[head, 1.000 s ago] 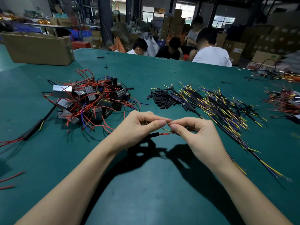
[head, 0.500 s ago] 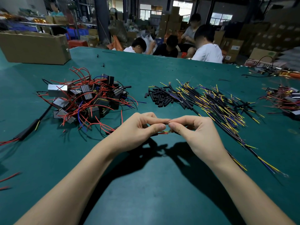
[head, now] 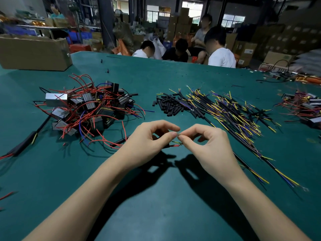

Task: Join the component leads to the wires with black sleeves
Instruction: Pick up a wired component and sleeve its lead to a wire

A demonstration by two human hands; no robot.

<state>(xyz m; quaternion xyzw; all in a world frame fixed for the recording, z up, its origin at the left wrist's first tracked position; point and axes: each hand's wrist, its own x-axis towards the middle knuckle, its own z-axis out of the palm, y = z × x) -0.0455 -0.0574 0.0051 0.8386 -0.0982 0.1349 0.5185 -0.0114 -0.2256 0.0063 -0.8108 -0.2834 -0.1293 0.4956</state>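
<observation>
Pinching at centre frame, your left hand [head: 147, 145] and right hand [head: 208, 146] meet thumb and forefinger tip to tip, remaining fingers loosely curled. Between the tips you hold a red lead [head: 175, 145] and a yellow wire [head: 176, 142]; the bare ends are too small to tell whether they are twisted together. A sleeve [head: 119, 141] lies just left of your left hand, on the table [head: 156, 206].

Judged risks from here:
- Loosen either pinch and the fine ends may spring apart, undoing the joint.
- Pull the hands apart and the joint may slip or break.
- Stray strands may snag the sleeve when you slide it over.

Spare sleeves [head: 169, 105] and wires [head: 234, 112] lie at upper right, components [head: 86, 108] at upper left.
</observation>
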